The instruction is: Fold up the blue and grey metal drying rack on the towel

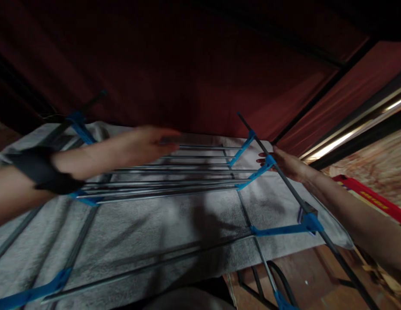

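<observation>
A rack of thin metal tubes [187, 172] joined by blue plastic connectors lies over a grey cloth [174, 219]. My left hand [151, 144], with a dark band on the wrist, is over the far left part of the tubes. It is blurred, its fingers stretched out and apart; whether it touches a tube I cannot tell. My right hand [286, 163] is at the far right, partly behind the dark side pole [289, 185]. Its fingers are spread and show beside a blue connector [269, 162]. No grip on the pole is visible.
A dark red curtain [194, 86] hangs behind the cloth, with a dark frame bar [316, 94] slanting across it on the right. At far right lies a red box [374, 200] with yellow lettering. Black curved tubing [281, 280] stands on the brown floor near the front.
</observation>
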The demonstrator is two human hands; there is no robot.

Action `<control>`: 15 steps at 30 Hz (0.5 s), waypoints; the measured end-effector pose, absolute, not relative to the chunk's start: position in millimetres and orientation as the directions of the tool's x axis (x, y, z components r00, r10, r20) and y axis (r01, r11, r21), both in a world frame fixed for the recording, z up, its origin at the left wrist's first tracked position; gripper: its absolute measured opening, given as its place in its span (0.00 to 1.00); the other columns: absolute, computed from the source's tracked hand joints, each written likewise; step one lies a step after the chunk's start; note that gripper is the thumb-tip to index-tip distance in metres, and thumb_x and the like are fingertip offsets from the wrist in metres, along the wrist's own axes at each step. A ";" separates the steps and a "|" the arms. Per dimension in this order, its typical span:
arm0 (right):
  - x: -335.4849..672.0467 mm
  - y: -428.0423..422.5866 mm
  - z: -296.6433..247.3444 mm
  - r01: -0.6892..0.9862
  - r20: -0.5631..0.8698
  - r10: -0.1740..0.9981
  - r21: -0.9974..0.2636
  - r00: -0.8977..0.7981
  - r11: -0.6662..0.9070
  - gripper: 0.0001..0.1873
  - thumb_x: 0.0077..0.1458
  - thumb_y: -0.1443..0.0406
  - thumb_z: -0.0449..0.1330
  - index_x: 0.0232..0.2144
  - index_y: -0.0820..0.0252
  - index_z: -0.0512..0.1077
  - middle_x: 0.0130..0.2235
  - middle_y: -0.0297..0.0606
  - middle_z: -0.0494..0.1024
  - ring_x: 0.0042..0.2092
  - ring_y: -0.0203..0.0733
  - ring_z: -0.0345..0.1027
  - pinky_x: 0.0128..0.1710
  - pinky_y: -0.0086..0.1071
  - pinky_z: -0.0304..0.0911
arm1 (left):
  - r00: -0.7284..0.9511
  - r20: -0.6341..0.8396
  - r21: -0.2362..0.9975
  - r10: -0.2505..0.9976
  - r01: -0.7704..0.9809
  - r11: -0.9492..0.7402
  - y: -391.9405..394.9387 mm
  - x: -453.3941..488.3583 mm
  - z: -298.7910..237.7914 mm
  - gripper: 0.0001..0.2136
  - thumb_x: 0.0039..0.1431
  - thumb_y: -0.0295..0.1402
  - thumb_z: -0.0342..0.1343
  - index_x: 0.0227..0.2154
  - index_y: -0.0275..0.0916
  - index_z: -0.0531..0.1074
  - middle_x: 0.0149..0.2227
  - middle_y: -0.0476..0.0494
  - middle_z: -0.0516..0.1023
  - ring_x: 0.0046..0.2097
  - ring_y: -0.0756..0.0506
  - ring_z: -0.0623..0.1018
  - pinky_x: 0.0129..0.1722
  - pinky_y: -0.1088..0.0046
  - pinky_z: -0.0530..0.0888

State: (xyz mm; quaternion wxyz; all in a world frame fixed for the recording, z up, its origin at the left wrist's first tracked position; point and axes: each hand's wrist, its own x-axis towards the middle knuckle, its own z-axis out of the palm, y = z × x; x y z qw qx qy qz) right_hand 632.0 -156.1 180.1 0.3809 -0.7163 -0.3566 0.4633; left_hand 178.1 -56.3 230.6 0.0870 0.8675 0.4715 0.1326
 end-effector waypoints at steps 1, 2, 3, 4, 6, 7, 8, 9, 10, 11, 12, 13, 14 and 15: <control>627.0 -157.6 176.5 0.168 -0.373 0.865 -0.880 0.337 -0.445 0.25 0.70 0.49 0.46 0.47 0.59 0.75 0.43 0.48 0.84 0.44 0.47 0.79 0.47 0.37 0.74 | 0.616 0.062 0.326 0.785 0.731 -0.600 -62.5 203.9 226.2 0.20 0.70 0.42 0.51 0.59 0.41 0.71 0.54 0.57 0.80 0.51 0.53 0.78 0.53 0.76 0.71; 622.3 -158.8 173.2 0.182 -0.350 0.865 -0.883 0.359 -0.432 0.22 0.70 0.50 0.48 0.47 0.58 0.74 0.42 0.47 0.84 0.43 0.46 0.79 0.47 0.37 0.74 | 0.684 0.022 0.364 0.729 0.674 -0.643 -68.8 229.7 220.8 0.19 0.69 0.40 0.53 0.59 0.42 0.72 0.54 0.54 0.81 0.51 0.52 0.79 0.52 0.77 0.71; 618.0 -159.6 170.3 0.197 -0.324 0.866 -0.887 0.381 -0.418 0.20 0.70 0.52 0.49 0.47 0.58 0.73 0.41 0.45 0.84 0.42 0.45 0.79 0.47 0.37 0.74 | 0.730 0.014 0.392 0.684 0.625 -0.675 -74.9 254.3 214.6 0.18 0.69 0.37 0.53 0.58 0.41 0.73 0.55 0.51 0.81 0.51 0.51 0.80 0.52 0.77 0.72; 614.4 -160.1 168.0 0.214 -0.297 0.867 -0.890 0.399 -0.403 0.18 0.70 0.54 0.50 0.46 0.58 0.73 0.39 0.44 0.84 0.40 0.45 0.79 0.47 0.37 0.74 | 0.763 0.024 0.396 0.646 0.586 -0.707 -80.4 277.1 207.9 0.18 0.70 0.37 0.53 0.58 0.39 0.73 0.55 0.46 0.81 0.51 0.49 0.80 0.53 0.76 0.72; 609.7 -160.6 165.1 0.245 -0.253 0.872 -0.893 0.419 -0.377 0.16 0.71 0.56 0.50 0.46 0.57 0.73 0.37 0.42 0.84 0.39 0.44 0.79 0.45 0.36 0.74 | 0.810 0.003 0.380 0.586 0.541 -0.750 -89.5 315.8 193.4 0.17 0.70 0.37 0.52 0.56 0.35 0.74 0.55 0.38 0.80 0.54 0.45 0.79 0.54 0.73 0.72; 608.7 -160.6 164.3 0.251 -0.243 0.875 -0.895 0.419 -0.368 0.15 0.71 0.56 0.50 0.45 0.57 0.73 0.36 0.42 0.84 0.38 0.44 0.79 0.44 0.36 0.74 | 0.818 0.008 0.368 0.576 0.533 -0.762 -93.1 331.8 186.0 0.16 0.70 0.36 0.52 0.54 0.34 0.75 0.54 0.36 0.80 0.54 0.43 0.79 0.55 0.72 0.72; 608.5 -160.6 163.6 0.251 -0.238 0.879 -0.898 0.412 -0.361 0.15 0.70 0.56 0.50 0.45 0.57 0.73 0.35 0.42 0.84 0.38 0.44 0.79 0.44 0.36 0.74 | 0.819 0.015 0.357 0.573 0.531 -0.769 -96.2 345.9 178.8 0.15 0.69 0.36 0.52 0.53 0.35 0.75 0.54 0.35 0.80 0.55 0.42 0.79 0.55 0.70 0.72; 609.1 -160.6 162.7 0.248 -0.238 0.883 -0.901 0.404 -0.356 0.15 0.70 0.56 0.50 0.45 0.57 0.73 0.35 0.42 0.84 0.38 0.45 0.79 0.44 0.36 0.74 | 0.818 0.014 0.348 0.576 0.536 -0.769 -99.1 358.6 171.9 0.15 0.68 0.35 0.52 0.53 0.36 0.75 0.53 0.35 0.80 0.55 0.41 0.79 0.55 0.69 0.72; 610.3 -160.6 161.6 0.244 -0.238 0.887 -0.904 0.396 -0.352 0.15 0.70 0.56 0.50 0.45 0.57 0.73 0.35 0.42 0.84 0.38 0.45 0.79 0.43 0.36 0.74 | 0.816 0.006 0.341 0.578 0.541 -0.769 -101.7 370.0 165.6 0.15 0.68 0.35 0.53 0.53 0.36 0.74 0.53 0.35 0.80 0.56 0.40 0.79 0.55 0.68 0.73; 611.8 -160.5 160.2 0.244 -0.238 0.891 -0.906 0.386 -0.347 0.16 0.70 0.55 0.51 0.45 0.57 0.73 0.35 0.42 0.84 0.37 0.45 0.79 0.43 0.36 0.74 | 0.823 -0.006 0.340 0.568 0.536 -0.773 -104.0 380.4 159.9 0.16 0.68 0.35 0.53 0.54 0.37 0.74 0.53 0.35 0.80 0.56 0.40 0.79 0.54 0.67 0.73; 613.5 -160.4 158.5 0.247 -0.237 0.896 -0.906 0.375 -0.344 0.16 0.69 0.55 0.51 0.45 0.57 0.73 0.35 0.42 0.84 0.37 0.45 0.79 0.44 0.37 0.74 | 0.834 -0.020 0.351 0.551 0.522 -0.777 -105.9 389.8 155.1 0.16 0.67 0.35 0.53 0.54 0.37 0.73 0.53 0.36 0.80 0.56 0.40 0.79 0.54 0.67 0.73; 615.2 -160.2 156.6 0.253 -0.236 0.901 -0.906 0.365 -0.339 0.16 0.69 0.55 0.51 0.45 0.57 0.73 0.36 0.42 0.84 0.38 0.45 0.79 0.44 0.37 0.74 | 0.842 -0.030 0.375 0.538 0.508 -0.775 -107.3 398.0 151.3 0.15 0.67 0.35 0.53 0.54 0.38 0.74 0.53 0.37 0.80 0.55 0.40 0.79 0.53 0.68 0.74; 616.7 -159.8 154.7 0.258 -0.234 0.906 -0.906 0.354 -0.335 0.16 0.69 0.54 0.51 0.46 0.57 0.73 0.37 0.42 0.84 0.38 0.45 0.79 0.44 0.37 0.74 | 0.845 -0.037 0.402 0.534 0.502 -0.766 -107.9 404.9 148.8 0.15 0.67 0.35 0.52 0.53 0.39 0.74 0.53 0.39 0.81 0.55 0.41 0.79 0.53 0.68 0.73; 617.8 -159.3 153.0 0.263 -0.233 0.908 -0.906 0.348 -0.333 0.16 0.68 0.54 0.51 0.46 0.56 0.73 0.37 0.42 0.84 0.38 0.45 0.79 0.44 0.38 0.74 | 0.845 -0.039 0.428 0.534 0.497 -0.755 -108.0 410.4 147.8 0.15 0.68 0.36 0.52 0.52 0.40 0.75 0.52 0.39 0.81 0.55 0.41 0.79 0.52 0.68 0.73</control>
